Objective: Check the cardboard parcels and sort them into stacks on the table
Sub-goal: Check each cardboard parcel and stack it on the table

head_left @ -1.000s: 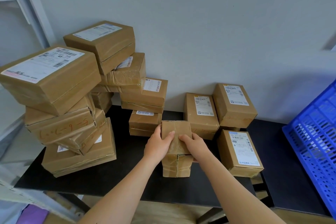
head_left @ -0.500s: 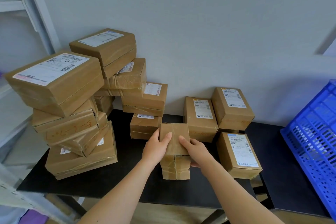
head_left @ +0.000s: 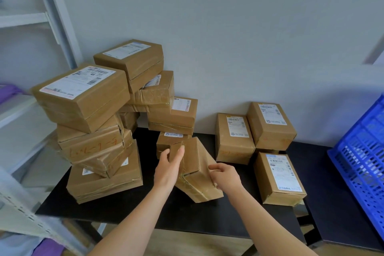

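Two hands meet on one taped cardboard parcel (head_left: 195,164) near the front middle of the black table (head_left: 124,206). This parcel is tilted, its upper end leaning left and away and its lower corner down at the tabletop; whether that corner touches the surface cannot be told. The left hand (head_left: 169,169) grips the upper end, its fingers wrapped round the edge. The right hand (head_left: 225,176) is curled against the parcel's lower right side, thumb pointing towards it and fingers tucked beneath.

Just behind the tilted parcel sits a small labelled parcel (head_left: 169,138). To the left a leaning stack rises: a broad bottom parcel (head_left: 104,183), a parcel with orange writing (head_left: 91,144) above it, and a large parcel with a white label (head_left: 83,93) on top. Behind that, against the wall (head_left: 228,27), a second stack carries a labelled top parcel (head_left: 131,58) over a heavily taped parcel (head_left: 155,91) and a lower labelled parcel (head_left: 174,113).

Right of the hands are three more labelled boxes: a middle box (head_left: 233,137), a rear box (head_left: 270,124) just beside it, and a front box (head_left: 278,178). A blue plastic crate (head_left: 363,151) stands at the far right, and metal shelving (head_left: 52,6) runs along the left.
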`<action>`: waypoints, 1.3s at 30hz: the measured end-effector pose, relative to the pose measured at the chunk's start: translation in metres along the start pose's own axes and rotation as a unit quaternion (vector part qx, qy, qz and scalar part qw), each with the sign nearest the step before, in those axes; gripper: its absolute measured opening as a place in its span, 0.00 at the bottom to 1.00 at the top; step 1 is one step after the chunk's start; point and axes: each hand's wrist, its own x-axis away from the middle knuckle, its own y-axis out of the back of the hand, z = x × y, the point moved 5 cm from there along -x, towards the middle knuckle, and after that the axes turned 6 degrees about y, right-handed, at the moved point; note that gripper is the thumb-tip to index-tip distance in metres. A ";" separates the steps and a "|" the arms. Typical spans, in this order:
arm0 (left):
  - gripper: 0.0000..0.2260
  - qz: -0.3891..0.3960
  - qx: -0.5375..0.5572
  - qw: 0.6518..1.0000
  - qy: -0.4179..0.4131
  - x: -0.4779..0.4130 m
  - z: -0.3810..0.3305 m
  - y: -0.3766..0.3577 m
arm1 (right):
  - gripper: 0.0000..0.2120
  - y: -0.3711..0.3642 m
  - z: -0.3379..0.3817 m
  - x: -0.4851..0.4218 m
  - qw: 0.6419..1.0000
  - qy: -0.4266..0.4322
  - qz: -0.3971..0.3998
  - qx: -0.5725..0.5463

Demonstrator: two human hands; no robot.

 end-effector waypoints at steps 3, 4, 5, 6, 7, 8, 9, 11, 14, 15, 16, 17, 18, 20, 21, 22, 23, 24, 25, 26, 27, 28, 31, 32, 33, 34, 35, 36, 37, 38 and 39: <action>0.31 -0.020 0.015 1.000 -0.012 0.003 -0.005 0.002 | 0.13 -0.003 0.002 0.003 1.000 -0.003 0.009 -0.023; 0.27 -0.035 0.030 0.999 -0.022 0.003 -0.007 0.004 | 0.13 -0.004 0.003 0.005 0.999 -0.011 0.006 -0.042; 0.22 -0.040 0.047 0.998 -0.031 0.004 -0.009 0.005 | 0.14 -0.003 0.004 0.006 0.997 -0.024 -0.002 -0.067; 0.18 -0.032 0.060 0.997 -0.037 0.004 -0.011 0.003 | 0.15 0.000 0.005 0.007 0.995 -0.041 -0.013 -0.093; 0.14 -0.018 0.061 0.997 -0.042 0.005 -0.013 0.000 | 0.17 0.003 0.004 0.008 0.992 -0.056 -0.023 -0.115; 0.12 -0.006 0.050 0.997 -0.050 0.006 -0.014 -0.003 | 0.20 0.006 0.004 0.008 0.989 -0.067 -0.030 -0.127; 0.12 0.002 0.035 0.998 -0.061 0.007 -0.015 -0.006 | 0.23 0.009 0.003 0.009 0.989 -0.069 -0.037 -0.125; 0.12 0.011 0.019 0.997 -0.074 0.009 -0.016 -0.011 | 0.30 0.014 0.004 0.008 0.994 -0.043 -0.056 -0.082; 0.13 0.042 0.011 0.997 -0.070 0.012 -0.014 -0.022 | 0.45 0.016 0.013 0.008 0.996 0.010 -0.091 0.017; 0.13 0.052 0.002 0.997 -0.063 0.013 -0.012 -0.027 | 0.49 0.016 0.015 0.008 0.994 0.016 -0.093 0.053; 0.14 0.056 -0.011 0.997 -0.060 0.014 -0.010 -0.030 | 0.52 0.014 0.018 0.007 0.992 0.017 -0.090 0.091; 0.15 0.056 -0.029 0.996 -0.062 0.015 -0.008 -0.032 | 0.54 0.014 0.018 0.006 0.988 0.012 -0.085 0.128; 0.15 0.054 -0.049 0.995 -0.066 0.016 -0.005 -0.033 | 0.54 0.013 0.018 0.005 0.985 0.002 -0.080 0.154; 0.14 0.039 -0.079 0.994 -0.071 0.017 0.000 -0.030 | 0.53 0.016 0.016 0.005 0.983 -0.021 -0.075 0.169; 0.13 0.025 -0.087 0.993 -0.070 0.017 0.001 -0.027 | 0.51 0.019 0.016 0.004 0.984 -0.027 -0.077 0.161; 0.13 0.008 -0.091 0.994 -0.066 0.017 0.003 -0.022 | 0.48 0.022 0.016 0.004 0.985 -0.028 -0.081 0.149; 0.13 -0.008 -0.092 0.994 -0.060 0.017 0.004 -0.017 | 0.46 0.025 0.015 0.005 0.987 -0.025 -0.085 0.135; 0.13 -0.019 -0.091 0.994 -0.054 0.017 0.004 -0.014 | 0.44 0.028 0.015 0.005 0.988 -0.020 -0.090 0.122; 0.13 -0.027 -0.090 0.994 -0.048 0.016 0.003 -0.011 | 0.43 0.031 0.014 0.006 0.990 -0.016 -0.094 0.108; 0.13 -0.034 -0.090 0.995 -0.040 0.016 0.003 -0.010 | 0.43 0.033 0.013 0.007 0.991 -0.012 -0.098 0.092; 0.14 -0.038 -0.089 0.995 -0.031 0.016 0.002 -0.008 | 0.43 0.035 0.012 0.008 0.992 -0.008 -0.103 0.072; 0.15 -0.038 -0.087 0.995 -0.021 0.016 0.002 -0.008 | 0.42 0.037 0.011 0.009 0.993 -0.005 -0.108 0.045; 0.20 -0.020 -0.072 0.997 0.003 0.019 0.002 -0.011 | 0.35 0.041 0.011 0.014 0.990 -0.014 -0.116 -0.083; 0.21 -0.013 -0.063 0.998 0.008 0.020 0.002 -0.012 | 0.30 0.043 0.012 0.016 0.985 -0.020 -0.112 -0.126; 0.22 -0.008 -0.052 0.999 0.008 0.021 0.002 -0.013 | 0.24 0.045 0.013 0.017 0.981 -0.026 -0.103 -0.161; 0.23 -0.004 -0.041 0.999 0.005 0.021 0.001 -0.014 | 0.19 0.047 0.013 0.019 0.978 -0.030 -0.095 -0.181; 0.24 -0.002 -0.030 1.000 0.000 0.022 -0.002 -0.015 | 0.16 0.051 0.014 0.021 0.977 -0.029 -0.089 -0.192; 0.27 -0.004 -0.017 1.000 -0.001 0.022 -0.004 -0.014 | 0.14 0.054 0.015 0.022 0.977 -0.026 -0.083 -0.195; 0.29 -0.004 0.000 1.000 0.002 0.023 -0.006 -0.014 | 0.13 0.059 0.016 0.024 0.977 -0.022 -0.080 -0.197; 0.32 -0.002 0.019 1.000 0.012 0.023 -0.008 -0.014 | 0.11 0.063 0.016 0.026 0.977 -0.019 -0.077 -0.198; 0.33 0.004 0.042 0.999 0.025 0.024 -0.010 -0.014 | 0.09 0.066 0.016 0.028 0.976 -0.017 -0.071 -0.204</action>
